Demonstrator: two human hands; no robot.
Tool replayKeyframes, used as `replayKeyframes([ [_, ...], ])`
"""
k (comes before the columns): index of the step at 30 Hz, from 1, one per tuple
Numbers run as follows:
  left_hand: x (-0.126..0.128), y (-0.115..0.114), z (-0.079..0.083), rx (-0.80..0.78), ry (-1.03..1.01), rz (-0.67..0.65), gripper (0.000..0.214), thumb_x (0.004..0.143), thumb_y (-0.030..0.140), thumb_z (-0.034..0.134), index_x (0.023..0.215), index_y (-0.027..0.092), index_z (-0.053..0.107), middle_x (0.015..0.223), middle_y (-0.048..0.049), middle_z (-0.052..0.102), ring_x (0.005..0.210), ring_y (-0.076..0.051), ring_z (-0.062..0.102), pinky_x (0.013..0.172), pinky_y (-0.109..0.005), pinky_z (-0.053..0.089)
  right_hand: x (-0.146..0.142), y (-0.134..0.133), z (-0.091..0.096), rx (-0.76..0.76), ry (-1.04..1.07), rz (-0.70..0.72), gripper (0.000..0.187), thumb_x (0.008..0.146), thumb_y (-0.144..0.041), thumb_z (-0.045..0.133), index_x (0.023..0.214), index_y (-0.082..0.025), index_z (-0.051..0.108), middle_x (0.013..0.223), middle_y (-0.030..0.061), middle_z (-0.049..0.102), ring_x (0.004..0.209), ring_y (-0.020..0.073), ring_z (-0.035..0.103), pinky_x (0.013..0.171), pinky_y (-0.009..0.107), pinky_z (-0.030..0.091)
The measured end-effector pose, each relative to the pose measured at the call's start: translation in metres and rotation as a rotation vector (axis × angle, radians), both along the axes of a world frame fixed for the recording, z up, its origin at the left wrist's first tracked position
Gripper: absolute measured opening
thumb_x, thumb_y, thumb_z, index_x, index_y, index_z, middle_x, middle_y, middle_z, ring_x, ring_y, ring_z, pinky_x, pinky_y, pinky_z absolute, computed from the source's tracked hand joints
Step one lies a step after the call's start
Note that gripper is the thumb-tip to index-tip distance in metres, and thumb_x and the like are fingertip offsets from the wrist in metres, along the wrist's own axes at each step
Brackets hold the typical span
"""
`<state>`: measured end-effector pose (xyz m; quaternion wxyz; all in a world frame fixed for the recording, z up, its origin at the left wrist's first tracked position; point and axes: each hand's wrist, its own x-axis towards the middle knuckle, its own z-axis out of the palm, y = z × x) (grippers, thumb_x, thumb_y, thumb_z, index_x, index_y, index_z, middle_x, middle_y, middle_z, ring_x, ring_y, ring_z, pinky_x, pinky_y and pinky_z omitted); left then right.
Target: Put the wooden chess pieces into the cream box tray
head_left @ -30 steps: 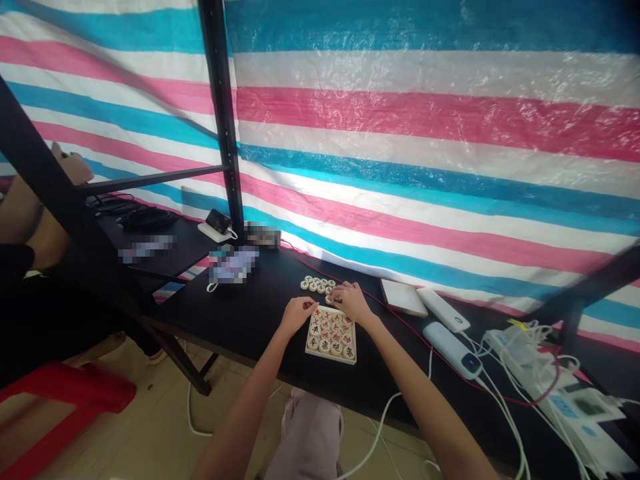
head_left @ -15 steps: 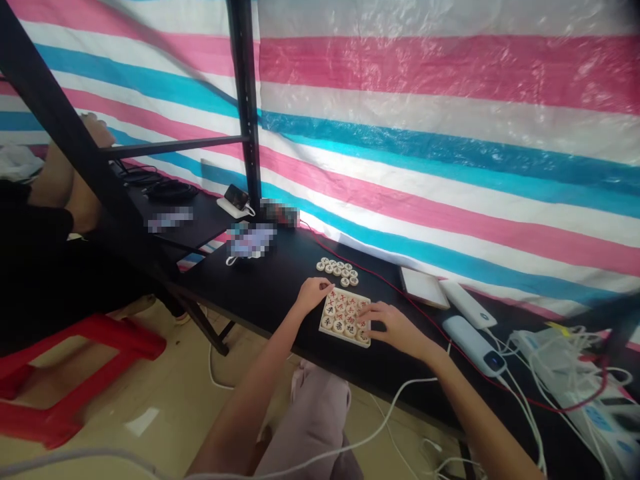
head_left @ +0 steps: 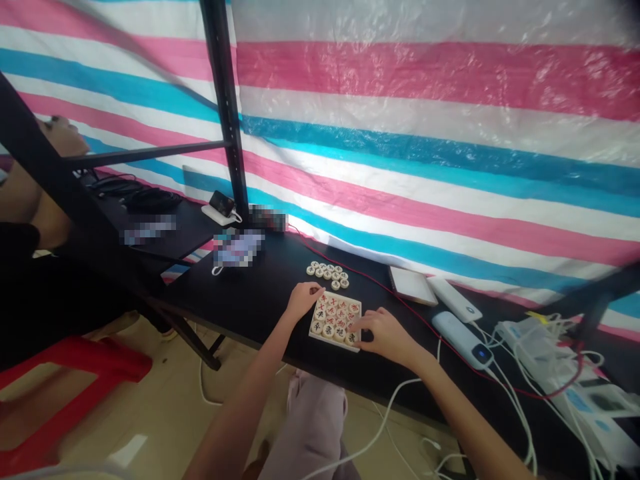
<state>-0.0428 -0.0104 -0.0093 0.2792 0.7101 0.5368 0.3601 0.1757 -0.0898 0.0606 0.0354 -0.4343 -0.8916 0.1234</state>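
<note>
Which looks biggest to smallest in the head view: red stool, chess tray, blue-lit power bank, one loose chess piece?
1. red stool, even cut off by the picture's edge
2. chess tray
3. blue-lit power bank, about as long but narrower
4. loose chess piece

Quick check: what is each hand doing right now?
Left hand: curled at the far left corner of the square light wooden tray of round pieces; grip cannot be told.
Right hand: open, fingertips on the tray's near right pieces.
</note>
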Motion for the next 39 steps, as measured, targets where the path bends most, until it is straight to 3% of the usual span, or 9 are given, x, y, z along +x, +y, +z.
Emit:
replayKeyframes([
  [6,-0.001,0.003,-0.003,-0.01,0.003,0.011,0.035,0.079,0.043,0.045,0.074,0.017,0.067,0.062,-0.0013,0.062,0.058,-0.013,0.052,0.055,-0.022,0.034,0.001,0.008,0.011,-0.029,0.035,0.052,0.021,0.075,-0.037,0.06,0.093,-0.029,0.068,0.093,0.0016,0.069,0.09,0.0185,0.057,0.074,0.03,0.031],
  [11,-0.002,0.005,-0.002,-0.004,0.021,0.006,0.034,0.079,0.042,0.045,0.073,0.017,0.067,0.062,-0.0012,0.061,0.058,-0.012,0.052,0.054,-0.022,0.032,-0.005,0.049,0.023,0.07,0.187,-0.024,0.027,0.078,-0.04,0.057,0.102,-0.028,0.065,0.092,0.001,0.068,0.08,0.0158,0.058,0.074,0.029,0.031],
  [16,-0.002,0.004,-0.002,-0.009,0.007,0.006,0.031,0.079,0.039,0.045,0.073,0.017,0.067,0.063,-0.0009,0.061,0.057,-0.012,0.051,0.054,-0.021,0.031,-0.044,0.1,0.007,0.255,0.206,-0.084,0.028,0.075,-0.038,0.062,0.1,-0.024,0.062,0.093,0.0011,0.069,0.088,0.0176,0.056,0.08,0.033,0.025],
  [20,-0.003,0.005,-0.004,-0.024,0.021,0.026,0.031,0.078,0.038,0.046,0.073,0.016,0.067,0.062,-0.0015,0.062,0.057,-0.012,0.051,0.054,-0.021,0.032,-0.062,0.12,-0.009,0.261,0.091,-0.078,0.019,0.074,-0.036,0.063,0.089,-0.025,0.065,0.087,0.0004,0.069,0.088,0.0177,0.055,0.079,0.034,0.023],
  [27,-0.005,0.006,-0.003,-0.004,0.021,0.017,0.033,0.079,0.039,0.045,0.074,0.016,0.067,0.064,-0.0023,0.062,0.059,-0.013,0.051,0.054,-0.021,0.032,-0.051,0.121,-0.015,0.266,-0.013,-0.032,0.016,0.074,-0.034,0.062,0.087,-0.025,0.067,0.088,0.0021,0.068,0.09,0.0176,0.053,0.082,0.035,0.022],
  [33,-0.004,0.008,-0.005,-0.013,0.015,0.002,0.033,0.08,0.039,0.043,0.072,0.016,0.066,0.06,-0.0009,0.06,0.055,-0.012,0.049,0.053,-0.022,0.031,-0.045,0.111,-0.01,0.369,-0.025,0.029,0.011,0.079,-0.028,0.058,0.083,-0.024,0.067,0.094,0.0015,0.067,0.095,0.0188,0.048,0.079,0.036,0.024],
  [39,-0.004,0.007,-0.002,-0.004,0.031,0.001,0.034,0.08,0.039,0.043,0.072,0.016,0.067,0.059,-0.001,0.059,0.055,-0.012,0.049,0.053,-0.022,0.031,-0.028,0.099,-0.011,0.426,-0.009,-0.069,0.017,0.082,-0.034,0.055,0.094,-0.027,0.065,0.101,0.0033,0.063,0.095,0.0199,0.048,0.078,0.035,0.027],
])
